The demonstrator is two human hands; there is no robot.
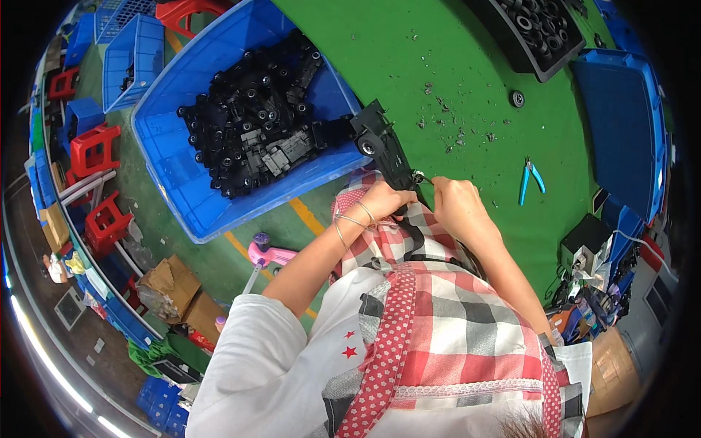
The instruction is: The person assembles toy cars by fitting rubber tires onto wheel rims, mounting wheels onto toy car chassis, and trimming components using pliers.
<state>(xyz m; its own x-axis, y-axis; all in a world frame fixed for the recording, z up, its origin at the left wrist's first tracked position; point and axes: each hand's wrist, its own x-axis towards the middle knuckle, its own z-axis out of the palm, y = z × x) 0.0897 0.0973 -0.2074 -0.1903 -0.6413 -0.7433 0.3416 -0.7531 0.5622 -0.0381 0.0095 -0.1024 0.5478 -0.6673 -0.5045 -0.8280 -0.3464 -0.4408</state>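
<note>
A black plastic toy-car chassis (391,157) with a silver-hubbed wheel stands out over the table's edge, close to the blue bin. My left hand (383,200) is closed around its near end. On the other side, my right hand (460,206) has its fingers pinched together beside the chassis. At those fingertips is a small dark part with a shiny face (418,176); its kind is too small to tell. Both hands are just above my checked apron (445,285).
A large blue bin (171,175) holds several black chassis (255,109). On the green table (467,44) are a loose wheel (517,98), blue-handled nippers (531,180), black scraps and a black tray (542,71) of tyres. Red stools (95,148) stand to the left.
</note>
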